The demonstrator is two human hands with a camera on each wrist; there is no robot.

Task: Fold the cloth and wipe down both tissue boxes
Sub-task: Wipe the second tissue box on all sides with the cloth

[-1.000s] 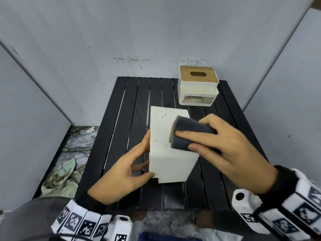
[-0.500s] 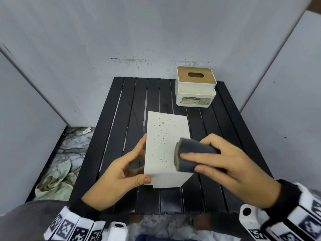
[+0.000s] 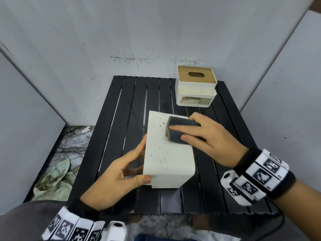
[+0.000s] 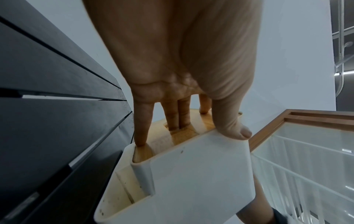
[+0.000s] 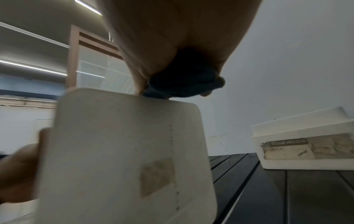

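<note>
A white tissue box (image 3: 169, 153) lies on its side in the middle of the black slatted table (image 3: 121, 119), its upturned face speckled with brown spots. My left hand (image 3: 119, 173) grips its left side, thumb on the near corner, fingers on the wooden lid (image 4: 193, 128). My right hand (image 3: 203, 136) holds a folded dark blue cloth (image 3: 178, 131) and presses it on the far right part of the upturned face. The cloth (image 5: 184, 84) shows under the palm in the right wrist view. A second white tissue box (image 3: 196, 88) with a wooden lid stands at the table's back right.
Grey walls close in the table at the back and both sides. A crumpled pale green rag (image 3: 53, 181) lies on the marbled floor to the left of the table. The left slats are bare.
The right hand has slid the cloth from the near right edge of the box's face back up to its far end. The left hand keeps its hold.
</note>
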